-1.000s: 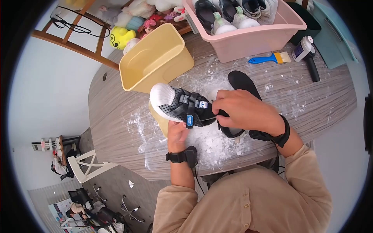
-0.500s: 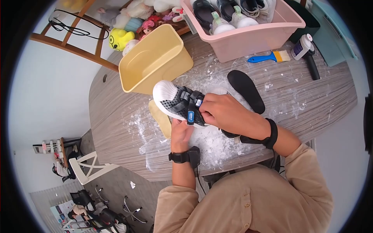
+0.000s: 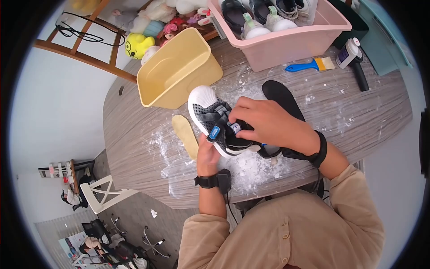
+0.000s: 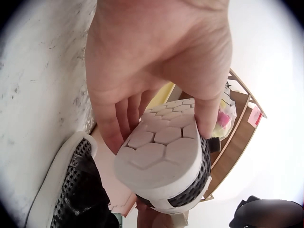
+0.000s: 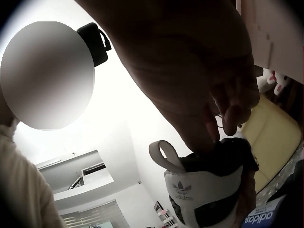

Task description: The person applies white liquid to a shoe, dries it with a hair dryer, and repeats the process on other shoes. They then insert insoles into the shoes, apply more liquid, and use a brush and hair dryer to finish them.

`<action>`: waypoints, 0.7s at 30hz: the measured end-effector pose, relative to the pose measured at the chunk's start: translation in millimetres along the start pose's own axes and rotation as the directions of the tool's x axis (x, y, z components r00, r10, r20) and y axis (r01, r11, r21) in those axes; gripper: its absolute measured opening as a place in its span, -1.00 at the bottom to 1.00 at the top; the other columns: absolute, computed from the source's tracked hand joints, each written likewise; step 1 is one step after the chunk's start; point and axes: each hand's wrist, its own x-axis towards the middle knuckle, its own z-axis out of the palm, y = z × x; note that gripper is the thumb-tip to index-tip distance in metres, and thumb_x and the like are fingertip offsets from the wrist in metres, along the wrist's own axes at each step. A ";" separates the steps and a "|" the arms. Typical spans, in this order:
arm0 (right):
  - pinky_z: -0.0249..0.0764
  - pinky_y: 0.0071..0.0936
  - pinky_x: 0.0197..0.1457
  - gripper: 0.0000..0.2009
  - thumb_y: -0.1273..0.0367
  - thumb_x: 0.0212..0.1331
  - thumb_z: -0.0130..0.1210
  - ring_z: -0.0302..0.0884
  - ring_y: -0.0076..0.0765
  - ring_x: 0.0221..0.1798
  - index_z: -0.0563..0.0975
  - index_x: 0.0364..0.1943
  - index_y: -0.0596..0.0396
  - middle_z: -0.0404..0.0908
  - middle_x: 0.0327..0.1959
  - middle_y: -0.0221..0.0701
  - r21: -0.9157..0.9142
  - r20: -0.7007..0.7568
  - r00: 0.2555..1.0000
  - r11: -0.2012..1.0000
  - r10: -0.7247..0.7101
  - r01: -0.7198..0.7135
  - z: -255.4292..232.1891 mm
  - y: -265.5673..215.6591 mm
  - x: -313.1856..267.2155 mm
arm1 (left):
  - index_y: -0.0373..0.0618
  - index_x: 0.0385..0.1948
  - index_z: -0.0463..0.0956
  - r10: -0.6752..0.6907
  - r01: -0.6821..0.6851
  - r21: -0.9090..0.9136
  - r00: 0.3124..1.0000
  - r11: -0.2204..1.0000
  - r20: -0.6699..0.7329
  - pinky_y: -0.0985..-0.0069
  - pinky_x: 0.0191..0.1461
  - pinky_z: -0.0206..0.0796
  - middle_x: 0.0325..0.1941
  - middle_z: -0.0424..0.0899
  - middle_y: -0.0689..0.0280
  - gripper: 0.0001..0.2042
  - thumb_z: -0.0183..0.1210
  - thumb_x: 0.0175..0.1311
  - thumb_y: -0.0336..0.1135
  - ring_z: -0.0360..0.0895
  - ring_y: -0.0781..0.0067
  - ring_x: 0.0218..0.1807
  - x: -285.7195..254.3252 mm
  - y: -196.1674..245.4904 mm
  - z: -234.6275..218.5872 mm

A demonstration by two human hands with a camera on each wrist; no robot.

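A black-and-white adidas sneaker [image 3: 207, 114] with a white toe cap and crossed straps is held above the table. My left hand [image 3: 208, 154] grips it from below; in the left wrist view, fingers and thumb hold opposite sides of its white hexagon-patterned sole [image 4: 164, 152]. Over the shoe's opening, my right hand [image 3: 280, 125] has its fingers and thumb bent around the tongue label [image 3: 235, 128]. The right wrist view shows the thumb dipping into the opening, near the white heel loop [image 5: 164, 154]. A second dark sneaker [image 4: 78, 185] lies on the table, mostly hidden under the right forearm in the head view.
A yellow insole [image 3: 184, 134] lies left of the shoe, a black insole [image 3: 280, 94] behind the right hand. White powder dusts the table [image 3: 148, 179]. Farther back stand a yellow bin [image 3: 179, 92], a pink bin of shoes [image 3: 286, 49], a blue brush [image 3: 309, 66] and a white bottle [image 3: 347, 53].
The sneaker has turned in my left hand, its toe swinging up and right. My right hand has moved from the rear of the shoe to the tongue.
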 end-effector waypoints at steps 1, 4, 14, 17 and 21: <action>0.43 -0.32 -0.26 -0.84 0.39 -0.03 0.22 0.52 -0.17 -0.29 0.53 -0.35 0.11 0.49 -0.29 -0.34 -0.024 0.001 1.000 1.000 -0.014 0.014 2.9 0.3 -0.1 | -0.34 0.21 0.18 -0.028 0.028 -0.012 0.999 1.000 -0.020 0.37 0.25 0.29 0.16 0.44 0.14 -0.25 0.34 0.03 -0.15 0.46 0.30 0.14 0.0 -1.8 -1.9; 0.43 -0.36 -0.30 -0.87 0.44 -0.01 0.17 0.52 -0.19 -0.36 0.52 -0.36 0.13 0.50 -0.31 -0.35 -0.041 -0.064 0.993 0.994 -0.100 0.098 3.3 3.2 1.1 | -0.35 0.21 0.19 -0.030 0.030 -0.021 1.000 0.999 -0.009 0.38 0.24 0.30 0.14 0.46 0.14 -0.25 0.34 0.03 -0.11 0.46 0.31 0.14 -0.4 -2.9 -5.3; 0.37 -0.45 -0.40 -0.88 0.45 0.11 0.07 0.46 -0.32 -0.50 0.51 -0.32 0.22 0.51 -0.41 -0.28 0.177 -0.285 0.950 0.981 0.129 -0.080 -4.8 16.1 11.4 | -0.36 0.21 0.22 -0.163 0.166 -0.091 0.986 0.982 0.044 0.23 0.21 0.36 0.14 0.48 0.01 -0.28 0.16 0.16 0.06 0.50 0.11 0.10 -9.1 -11.7 -3.7; 0.39 -0.39 -0.34 -0.88 0.44 0.12 0.06 0.47 -0.22 -0.45 0.51 -0.33 0.24 0.51 -0.42 -0.24 0.188 -0.292 0.942 0.976 0.167 -0.114 2.2 22.8 13.5 | -0.37 0.21 0.20 -0.223 0.222 -0.109 0.975 0.969 0.001 0.24 0.20 0.37 0.14 0.47 -0.02 -0.29 0.11 0.18 0.06 0.50 0.08 0.10 -9.7 -13.4 -6.5; 0.42 -0.26 -0.24 -0.87 0.44 0.12 0.05 0.50 -0.02 -0.33 0.51 -0.36 0.26 0.54 -0.39 -0.18 0.168 -0.289 0.942 0.978 0.170 -0.125 3.4 21.1 14.4 | -0.37 0.27 0.11 -0.258 0.260 -0.168 0.966 0.951 0.034 0.26 0.24 0.33 0.22 0.37 -0.09 -0.28 0.05 0.21 0.02 0.45 0.03 0.16 -10.6 -4.7 7.7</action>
